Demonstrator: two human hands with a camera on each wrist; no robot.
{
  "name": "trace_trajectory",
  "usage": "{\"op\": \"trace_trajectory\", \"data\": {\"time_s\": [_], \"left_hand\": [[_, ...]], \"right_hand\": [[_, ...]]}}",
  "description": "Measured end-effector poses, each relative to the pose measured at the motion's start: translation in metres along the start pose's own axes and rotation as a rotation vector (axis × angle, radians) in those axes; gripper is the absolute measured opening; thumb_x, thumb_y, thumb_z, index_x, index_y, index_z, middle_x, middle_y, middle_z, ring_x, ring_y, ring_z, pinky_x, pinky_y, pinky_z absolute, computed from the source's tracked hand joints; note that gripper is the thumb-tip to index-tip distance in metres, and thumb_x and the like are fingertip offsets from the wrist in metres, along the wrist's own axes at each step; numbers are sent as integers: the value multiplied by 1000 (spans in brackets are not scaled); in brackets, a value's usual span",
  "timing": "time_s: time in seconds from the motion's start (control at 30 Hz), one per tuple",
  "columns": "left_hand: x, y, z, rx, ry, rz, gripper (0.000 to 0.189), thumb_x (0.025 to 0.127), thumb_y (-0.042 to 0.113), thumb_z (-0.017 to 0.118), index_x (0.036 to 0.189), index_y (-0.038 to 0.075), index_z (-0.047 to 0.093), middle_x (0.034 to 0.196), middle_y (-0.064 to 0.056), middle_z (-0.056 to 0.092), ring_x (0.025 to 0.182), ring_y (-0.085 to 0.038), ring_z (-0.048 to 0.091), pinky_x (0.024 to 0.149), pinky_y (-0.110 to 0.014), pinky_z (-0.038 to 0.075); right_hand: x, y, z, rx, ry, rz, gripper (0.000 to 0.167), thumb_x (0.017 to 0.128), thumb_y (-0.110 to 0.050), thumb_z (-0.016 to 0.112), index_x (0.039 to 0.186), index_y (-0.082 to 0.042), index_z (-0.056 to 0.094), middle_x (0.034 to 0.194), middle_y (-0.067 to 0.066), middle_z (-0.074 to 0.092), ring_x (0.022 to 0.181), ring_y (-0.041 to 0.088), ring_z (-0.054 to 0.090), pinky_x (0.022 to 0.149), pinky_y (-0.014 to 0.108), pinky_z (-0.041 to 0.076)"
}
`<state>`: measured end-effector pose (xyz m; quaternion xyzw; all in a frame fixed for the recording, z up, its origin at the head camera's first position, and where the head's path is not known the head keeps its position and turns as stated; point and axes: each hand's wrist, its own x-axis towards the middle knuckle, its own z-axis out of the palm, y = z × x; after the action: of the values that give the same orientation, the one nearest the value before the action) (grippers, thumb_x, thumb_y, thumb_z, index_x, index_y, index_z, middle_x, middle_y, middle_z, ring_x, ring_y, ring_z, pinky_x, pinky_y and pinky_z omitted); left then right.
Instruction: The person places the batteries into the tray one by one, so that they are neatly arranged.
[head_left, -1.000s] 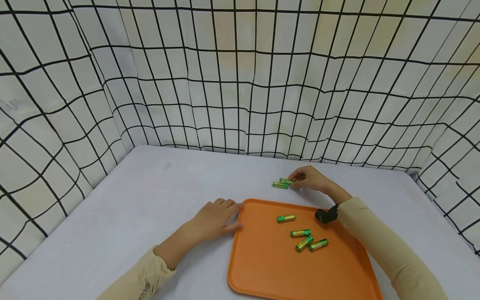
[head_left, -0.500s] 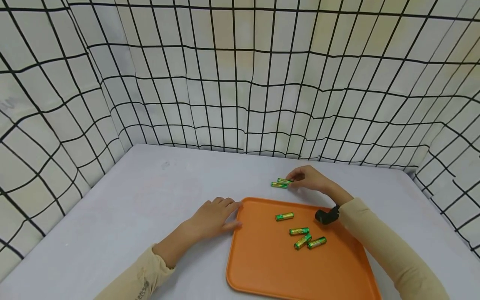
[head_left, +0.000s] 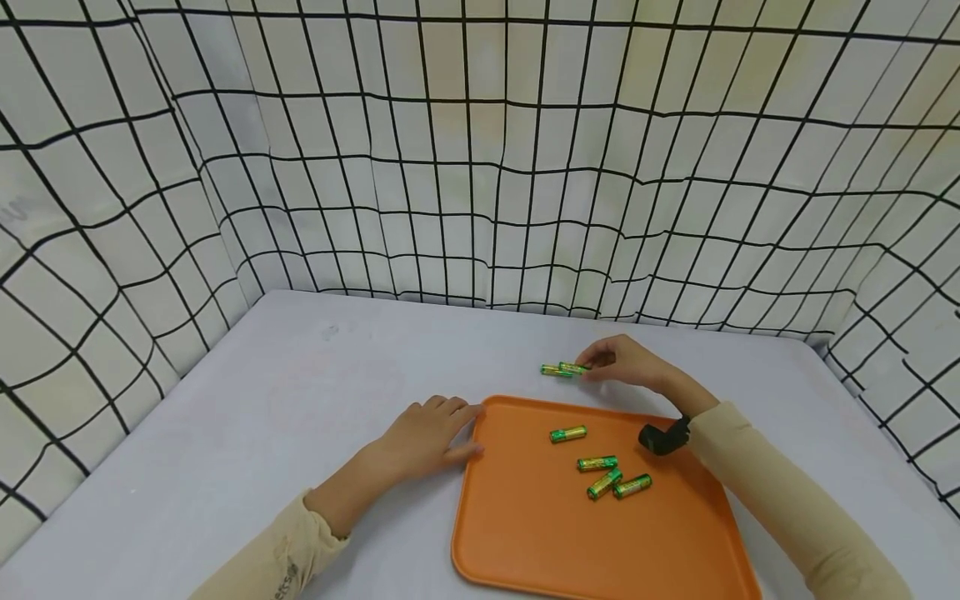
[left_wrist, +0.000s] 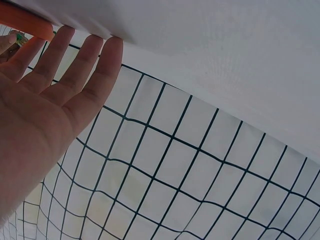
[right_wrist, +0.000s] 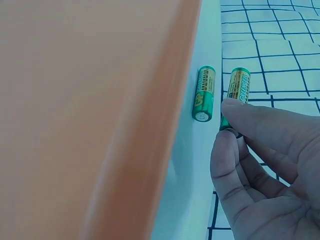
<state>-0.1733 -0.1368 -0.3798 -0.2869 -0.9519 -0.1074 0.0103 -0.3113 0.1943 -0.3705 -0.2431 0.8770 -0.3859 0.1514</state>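
Observation:
My right hand (head_left: pixel 628 363) pinches a green and gold battery (right_wrist: pixel 239 86) between thumb and fingertips, beyond the tray's far edge. Beside it on the white table lies a second battery (right_wrist: pixel 203 96), just left of the held one. My left hand (head_left: pixel 426 439) rests at the far left corner of the orange tray (head_left: pixel 525 533), its fingers extended, fingertips at the rim. In the left wrist view those fingers (left_wrist: pixel 105 70) are straight. On the tray, one battery (head_left: pixel 568 434) lies apart from a close group, including a slanted battery (head_left: pixel 604 484) and a battery (head_left: pixel 633 487) to its right.
A white table surface (head_left: pixel 300 400) surrounds the tray. Black grid netting (head_left: pixel 480 167) over white walls stands at the back and both sides. A black wrist band (head_left: pixel 663 437) on the right arm hangs over the tray's far right part.
The battery in my right hand has shifted slightly to the right and now overlaps the other one in the head view. My right forearm has moved slightly right. The left hand stays put.

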Motion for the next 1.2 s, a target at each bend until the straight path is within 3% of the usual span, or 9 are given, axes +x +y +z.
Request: {"op": "trace_trajectory", "data": {"time_s": [0.33, 0.8, 1.2], "left_hand": [[0, -2, 5, 5, -6, 7, 52, 96, 43, 59, 136, 10, 54, 128, -10, 58, 119, -34, 54, 89, -53, 46], [1, -3, 3, 17, 8, 8, 51, 96, 43, 59, 135, 10, 55, 127, -10, 59, 119, -34, 54, 88, -52, 46], [0, -1, 2, 7, 0, 4, 51, 96, 43, 58, 135, 9, 55, 127, -11, 58, 119, -35, 54, 89, -53, 46]], "right_hand": [[-15, -5, 3, -6, -42, -16, 24, 86, -12, 75, 108, -2, 71, 99, 5, 69, 89, 17, 59, 79, 27, 50], [-35, -20, 8, -12, -138, -154, 20, 88, -6, 71, 106, 2, 69, 97, 8, 68, 84, 15, 60, 74, 25, 52], [-52, -32, 17, 40, -208, -181, 20, 88, -10, 72, 106, -3, 69, 95, 6, 66, 82, 14, 58, 73, 25, 51]]}}
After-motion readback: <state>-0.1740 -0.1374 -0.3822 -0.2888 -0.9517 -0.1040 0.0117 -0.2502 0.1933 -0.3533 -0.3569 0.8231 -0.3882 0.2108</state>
